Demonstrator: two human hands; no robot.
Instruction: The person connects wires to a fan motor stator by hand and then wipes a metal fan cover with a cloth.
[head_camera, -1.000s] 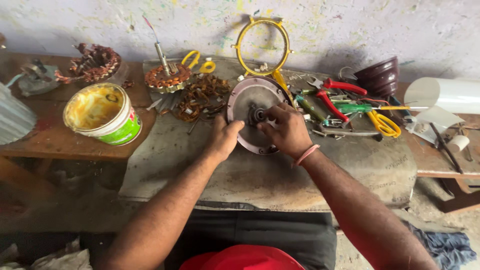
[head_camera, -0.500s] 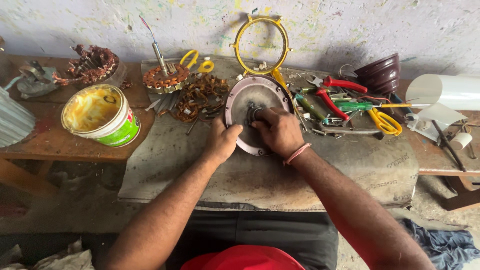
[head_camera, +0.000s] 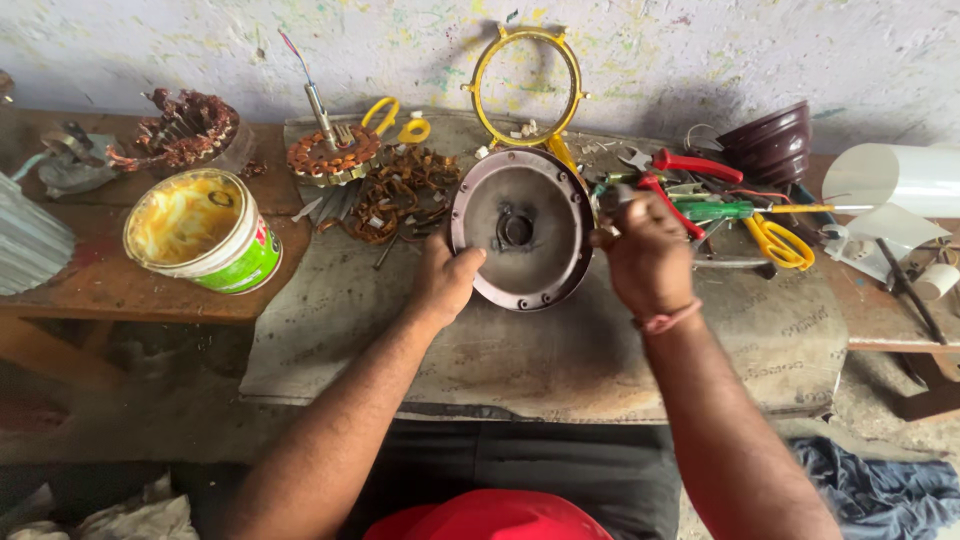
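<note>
While both hands grip it, round metal cover (head_camera: 520, 230) shows dull grey.

One head-worn camera looks steeply down from close above the tabletop (head_camera: 560, 350), facing the paint-flecked wall (head_camera: 700, 50) behind it.

Bare forearms, pink thread band (head_camera: 668, 320) on right wrist, red garment (head_camera: 490, 518), dark trousers (head_camera: 520, 460)

A round metal motor cover (head_camera: 522, 228) lies flat on the grey work slab, hollow side up; it is dull grey-brown with a dark hub at its centre and small holes around its rim; both hands touch its edges.
</note>
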